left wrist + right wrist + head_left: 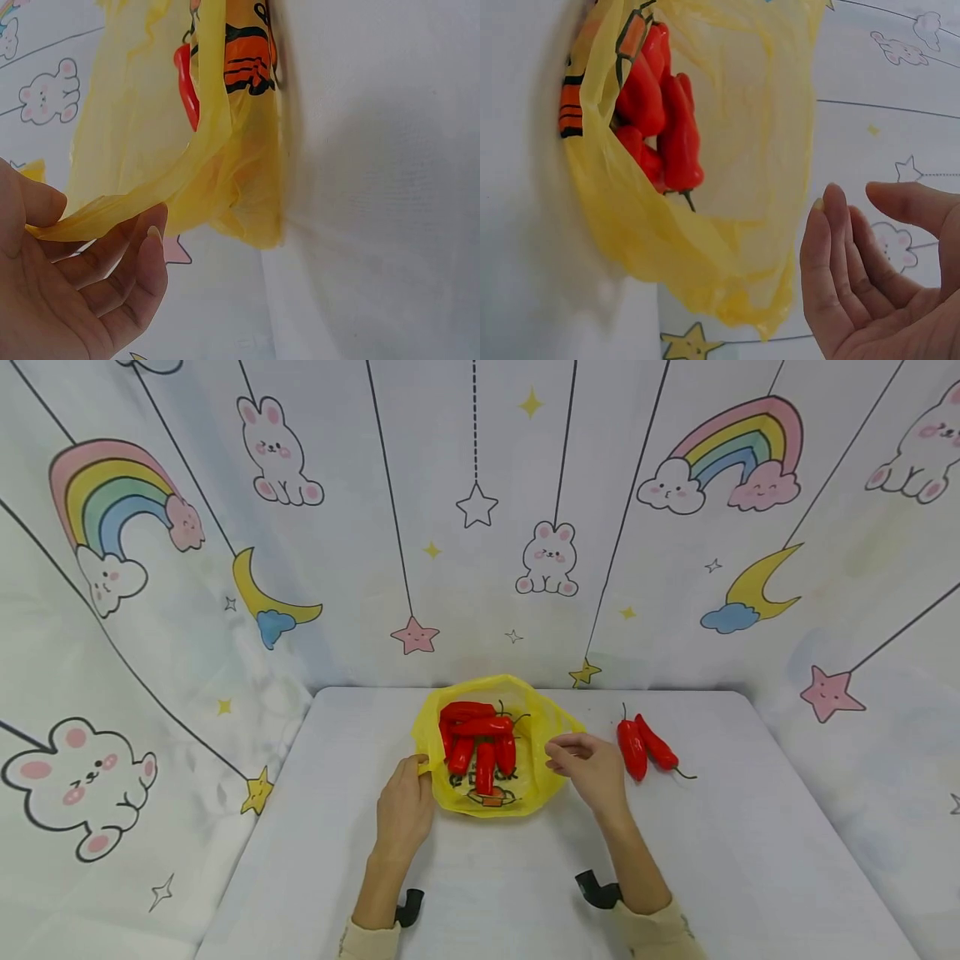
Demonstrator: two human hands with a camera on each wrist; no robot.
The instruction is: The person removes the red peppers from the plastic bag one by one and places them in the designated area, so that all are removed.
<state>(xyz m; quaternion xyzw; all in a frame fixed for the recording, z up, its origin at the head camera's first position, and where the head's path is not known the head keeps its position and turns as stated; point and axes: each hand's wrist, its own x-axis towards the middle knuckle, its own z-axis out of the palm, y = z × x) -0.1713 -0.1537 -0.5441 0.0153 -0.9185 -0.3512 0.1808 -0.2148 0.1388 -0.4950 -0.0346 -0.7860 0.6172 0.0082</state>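
Note:
A yellow plastic bag (536,710) stands on the table with its mouth open, and several red chili peppers (483,727) lie inside. At its left edge my left hand (405,810) pinches the rim. The left wrist view shows the bag's edge (112,214) between thumb and fingers. My right hand (596,772) is beside the bag's right side. In the right wrist view its thumb and fingers are apart, with nothing between them. Two more red chili peppers, one upright in view (632,750) and one slanted (658,743), lie on the table right of that hand.
The white table (712,860) ends at the back against a pale curtain (480,585) printed with rabbits, stars and rainbows, which also rises on both sides. Black straps (598,890) sit at the wrists.

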